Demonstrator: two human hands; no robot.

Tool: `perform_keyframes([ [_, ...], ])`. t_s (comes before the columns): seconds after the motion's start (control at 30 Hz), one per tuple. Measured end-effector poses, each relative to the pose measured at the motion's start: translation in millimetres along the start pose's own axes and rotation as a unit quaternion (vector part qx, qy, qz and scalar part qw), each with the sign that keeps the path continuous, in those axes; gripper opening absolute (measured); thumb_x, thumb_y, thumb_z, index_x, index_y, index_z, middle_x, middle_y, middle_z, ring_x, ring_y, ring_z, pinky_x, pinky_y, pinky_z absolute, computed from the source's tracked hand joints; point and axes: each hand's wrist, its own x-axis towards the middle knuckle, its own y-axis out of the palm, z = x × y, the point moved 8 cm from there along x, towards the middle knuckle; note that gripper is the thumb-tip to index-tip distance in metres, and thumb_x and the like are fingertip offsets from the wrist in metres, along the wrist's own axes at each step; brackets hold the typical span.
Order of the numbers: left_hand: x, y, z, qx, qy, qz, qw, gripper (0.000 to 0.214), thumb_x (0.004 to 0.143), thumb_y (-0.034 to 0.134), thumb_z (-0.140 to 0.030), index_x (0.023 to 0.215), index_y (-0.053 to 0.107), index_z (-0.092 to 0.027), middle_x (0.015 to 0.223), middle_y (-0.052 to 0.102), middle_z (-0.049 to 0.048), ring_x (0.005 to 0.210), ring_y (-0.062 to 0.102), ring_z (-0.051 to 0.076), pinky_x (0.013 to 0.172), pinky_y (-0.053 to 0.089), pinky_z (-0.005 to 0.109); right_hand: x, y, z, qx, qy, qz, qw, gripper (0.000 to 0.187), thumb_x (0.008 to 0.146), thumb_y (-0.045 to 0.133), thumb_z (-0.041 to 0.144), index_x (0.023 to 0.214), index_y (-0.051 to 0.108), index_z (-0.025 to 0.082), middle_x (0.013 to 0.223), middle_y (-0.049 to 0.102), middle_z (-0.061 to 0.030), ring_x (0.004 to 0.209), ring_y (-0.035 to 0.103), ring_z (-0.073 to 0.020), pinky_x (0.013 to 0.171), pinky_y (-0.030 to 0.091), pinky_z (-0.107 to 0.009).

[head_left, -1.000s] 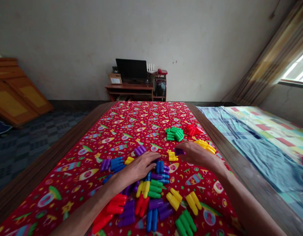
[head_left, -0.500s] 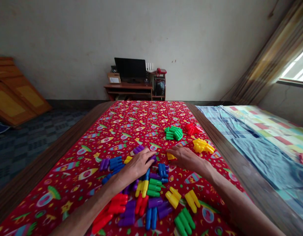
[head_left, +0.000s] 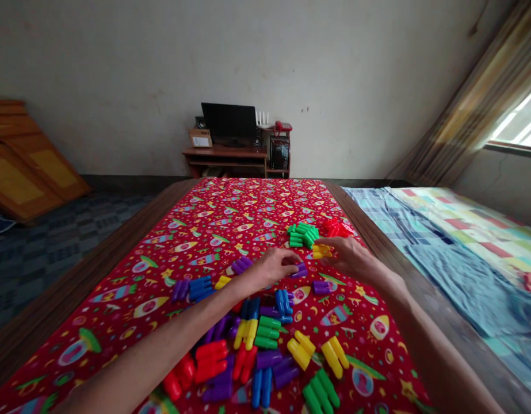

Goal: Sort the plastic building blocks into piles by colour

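My left hand (head_left: 277, 265) reaches over the middle of the cloth, its fingers closed on a purple toy block (head_left: 298, 270). Farther right, my right hand (head_left: 345, 256) pinches a yellow toy block (head_left: 321, 251) beside the green blocks (head_left: 304, 234). Behind those fingers lies a small heap of red blocks (head_left: 335, 227). A single purple block (head_left: 321, 287) rests on the cloth below my right hand. Nearer to me are scattered blue (head_left: 262, 387), green (head_left: 267, 332), yellow (head_left: 301, 349) and red (head_left: 211, 361) blocks, partly covered by my left forearm.
A red patterned cloth (head_left: 248, 224) covers most of the wooden table (head_left: 131, 247). To the right stands a bed with a checked cover (head_left: 463, 230). A desk (head_left: 230, 152) with a monitor (head_left: 229, 123) is against the far wall, and a wooden cabinet (head_left: 27, 161) stands left.
My right hand has moved right and away with the yellow block and now hides the yellow heap. My left hand has gone right with a purple block. A lone purple block now shows on the cloth.
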Motion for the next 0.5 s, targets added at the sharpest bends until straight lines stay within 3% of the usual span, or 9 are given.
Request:
perform_keyframes([
  [0.1, 6.3, 3.0, -3.4, 0.031, 0.037, 0.003, 0.999, 0.025, 0.083, 0.058, -0.028, 0.100, 0.072, -0.016, 0.095, 0.074, 0.0069, 0.085, 0.069, 0.022, 0.076, 0.052, 0.030, 8.2, 8.3, 2.9, 0.010, -0.003, -0.007, 1.000, 0.034, 0.084, 0.063, 0.022, 0.118, 0.066, 0.020, 0.099, 0.073, -0.0091, 0.082, 0.068, -0.0199, 0.073, 0.051, -0.029],
  [0.2, -11.2, -24.0, 1.0, 0.046, 0.037, -0.075, 0.995, 0.031, 0.089, 0.054, -0.038, 0.108, 0.069, -0.019, 0.108, 0.071, 0.0086, 0.100, 0.066, 0.023, 0.089, 0.050, 0.033, 16.5, 19.4, 14.9, 0.037, -0.029, -0.050, 0.998, 0.038, 0.084, 0.063, 0.022, 0.121, 0.062, 0.017, 0.102, 0.072, -0.0112, 0.087, 0.068, -0.0208, 0.077, 0.051, -0.031],
  [0.27, -29.8, -36.9, 12.3, -0.014, -0.003, -0.092, 0.996, 0.040, 0.091, 0.048, -0.045, 0.115, 0.065, -0.019, 0.107, 0.071, 0.0089, 0.097, 0.067, 0.023, 0.085, 0.052, 0.033, 18.6, 29.7, 36.6, 0.070, -0.079, -0.079, 0.991, 0.044, 0.085, 0.063, 0.022, 0.128, 0.056, 0.016, 0.107, 0.070, -0.0132, 0.092, 0.066, -0.0219, 0.079, 0.051, -0.032],
  [0.37, -57.8, -38.0, 25.1, -0.119, -0.040, -0.071, 0.990, 0.048, 0.092, 0.045, -0.051, 0.123, 0.059, -0.017, 0.100, 0.072, 0.0082, 0.088, 0.068, 0.022, 0.076, 0.055, 0.031, 13.1, 50.0, 82.0, 0.109, -0.176, -0.078, 0.975, 0.050, 0.091, 0.056, 0.025, 0.139, 0.043, 0.018, 0.115, 0.066, -0.0153, 0.100, 0.063, -0.0232, 0.082, 0.051, -0.035],
  [0.5, -86.3, -47.4, 27.7, -0.034, -0.044, -0.098, 0.994, 0.042, 0.085, 0.057, -0.047, 0.114, 0.064, -0.017, 0.094, 0.072, 0.0058, 0.082, 0.066, 0.020, 0.074, 0.053, 0.029, 2.1, 59.1, 117.5, 0.124, -0.251, -0.062, 0.958, 0.058, 0.092, 0.055, 0.033, 0.144, 0.033, 0.018, 0.128, 0.058, -0.0179, 0.116, 0.056, -0.0248, 0.090, 0.049, -0.038],
])
